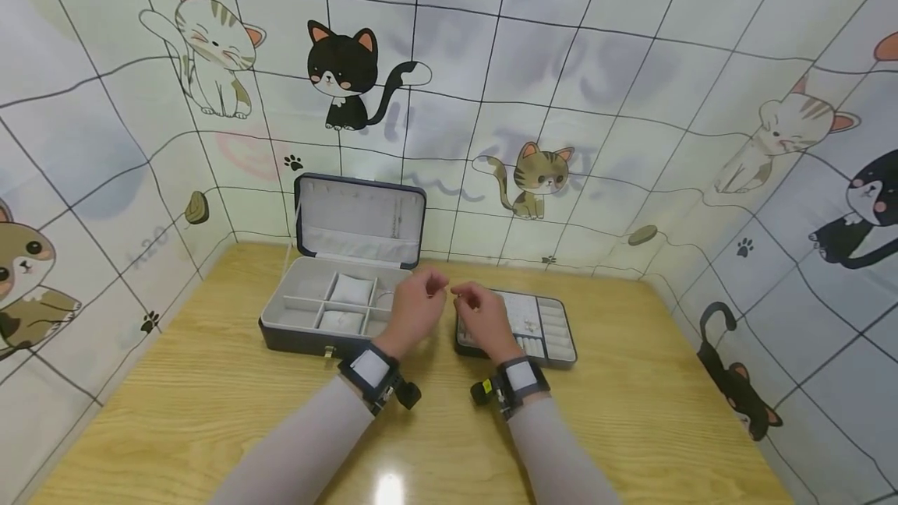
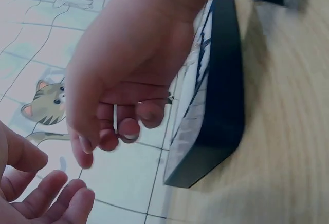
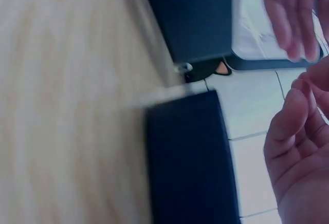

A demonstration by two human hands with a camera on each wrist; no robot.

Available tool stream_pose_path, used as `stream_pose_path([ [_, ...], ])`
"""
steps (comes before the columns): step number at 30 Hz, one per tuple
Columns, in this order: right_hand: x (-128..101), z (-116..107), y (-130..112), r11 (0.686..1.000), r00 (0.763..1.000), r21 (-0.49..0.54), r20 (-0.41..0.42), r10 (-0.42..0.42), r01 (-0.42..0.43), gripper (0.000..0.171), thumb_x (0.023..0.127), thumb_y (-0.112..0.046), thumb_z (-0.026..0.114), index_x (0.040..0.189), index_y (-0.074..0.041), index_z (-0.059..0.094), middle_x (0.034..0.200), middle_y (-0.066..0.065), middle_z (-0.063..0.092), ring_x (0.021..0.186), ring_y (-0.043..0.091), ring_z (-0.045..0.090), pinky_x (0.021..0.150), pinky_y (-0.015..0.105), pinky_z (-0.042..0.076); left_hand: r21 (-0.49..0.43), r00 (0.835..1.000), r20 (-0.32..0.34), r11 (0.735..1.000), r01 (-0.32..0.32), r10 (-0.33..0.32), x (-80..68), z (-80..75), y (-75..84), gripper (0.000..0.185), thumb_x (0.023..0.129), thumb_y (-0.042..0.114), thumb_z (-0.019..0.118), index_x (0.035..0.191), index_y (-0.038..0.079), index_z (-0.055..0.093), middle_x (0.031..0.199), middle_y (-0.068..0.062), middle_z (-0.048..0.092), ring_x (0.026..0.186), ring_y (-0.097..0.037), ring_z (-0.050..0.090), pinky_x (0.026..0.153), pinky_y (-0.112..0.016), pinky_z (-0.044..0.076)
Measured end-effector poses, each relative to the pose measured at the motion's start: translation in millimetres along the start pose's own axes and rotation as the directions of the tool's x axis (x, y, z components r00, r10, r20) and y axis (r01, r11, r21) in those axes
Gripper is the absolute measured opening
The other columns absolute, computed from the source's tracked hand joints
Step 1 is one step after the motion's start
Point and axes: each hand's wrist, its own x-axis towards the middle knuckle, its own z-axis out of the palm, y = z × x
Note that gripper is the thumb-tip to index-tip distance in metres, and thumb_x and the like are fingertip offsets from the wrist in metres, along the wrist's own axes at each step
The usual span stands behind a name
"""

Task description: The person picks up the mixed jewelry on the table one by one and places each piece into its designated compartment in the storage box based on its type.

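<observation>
Pinched in the left hand (image 2: 121,80), a small ring (image 2: 126,134), light and slippery; right hand (image 1: 484,322) relaxed nearby.

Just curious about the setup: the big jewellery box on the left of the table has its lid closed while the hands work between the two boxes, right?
Not quite. The head view shows the jewellery box with its lid standing open, while both hands work between the boxes.

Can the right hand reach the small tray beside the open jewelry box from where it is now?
Probably yes. The right hand hovers just above the near left part of the small tray, and nothing lies between them. The left hand is off to the side, over the open jewelry box, so it does not block the way.
</observation>
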Motion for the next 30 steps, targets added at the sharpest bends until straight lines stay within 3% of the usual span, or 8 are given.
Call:
stream_pose_path([
  [5,4,-18,9,0.997,0.996,-0.019,-0.036,0.076,-0.077,0.024,0.102,-0.014,0.064,0.122,-0.008,0.074,0.091,0.005,0.069,0.078,0.017,0.059,0.070,0.029,0.049,0.023,1.000,0.008,1.000,0.014,-0.014,-6.3,11.2,-2.0,0.018,0.091,0.002,0.064,0.106,0.008,0.072,0.104,-0.011,0.075,0.100,-0.026,0.069,0.090,-0.044,0.058],
  [12,4,-50,25,0.978,0.973,-0.061,-0.131,0.189,-0.198,0.027,0.103,-0.018,0.062,0.127,-0.009,0.072,0.099,0.010,0.069,0.079,0.020,0.058,0.063,0.029,0.046,0.075,0.996,0.079,0.997,0.034,-0.040,-15.0,22.2,-4.1,0.022,0.096,0.006,0.067,0.119,0.007,0.069,0.119,-0.012,0.073,0.113,-0.029,0.068,0.099,-0.048,0.057],
  [17,4,-71,33,0.948,0.939,-0.105,-0.205,0.276,-0.302,0.030,0.102,-0.019,0.062,0.129,-0.010,0.071,0.108,0.012,0.069,0.091,0.026,0.061,0.070,0.032,0.048,0.052,0.989,0.132,0.997,0.056,-0.062,-18.2,26.7,-5.0,0.031,0.097,0.007,0.067,0.127,0.002,0.065,0.127,-0.015,0.069,0.119,-0.032,0.065,0.102,-0.051,0.054],
  [25,2,-90,44,0.890,0.903,-0.218,-0.259,0.342,-0.400,0.044,0.099,-0.019,0.060,0.140,-0.005,0.062,0.124,0.020,0.066,0.111,0.037,0.065,0.089,0.048,0.055,0.067,0.966,0.192,0.985,0.160,-0.170,-20.5,31.5,-6.2,0.038,0.096,0.010,0.068,0.133,0.004,0.064,0.130,-0.014,0.066,0.117,-0.031,0.065,0.100,-0.049,0.055],
  [30,1,-98,49,0.860,0.873,-0.215,-0.281,0.399,-0.463,0.050,0.098,-0.018,0.061,0.147,-0.005,0.057,0.135,0.023,0.061,0.118,0.040,0.060,0.093,0.052,0.053,0.110,0.964,0.205,0.982,0.151,-0.171,-19.8,35.1,-9.8,0.037,0.094,0.011,0.070,0.130,0.004,0.066,0.128,-0.015,0.068,0.114,-0.031,0.067,0.099,-0.049,0.055],
])
